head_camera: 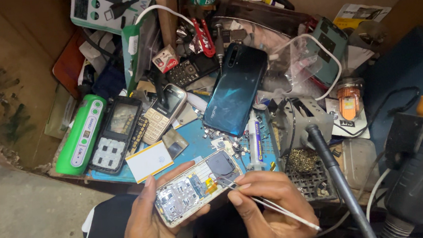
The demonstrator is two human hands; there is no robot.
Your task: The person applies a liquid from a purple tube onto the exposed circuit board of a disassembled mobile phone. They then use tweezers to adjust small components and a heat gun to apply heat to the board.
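The left hand (pixel 147 226) gripped an opened white keypad phone with bare circuit board (pixel 197 186); the right hand (pixel 270 211) pinched thin metal tweezers (pixel 270 203) touching it, above the cluttered blue-matted table (pixel 198 143).

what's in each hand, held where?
Left hand cradles the opened keypad phone by its lower end and long edges. Right hand pinches metal tweezers about mid-length, tips on the phone's board.
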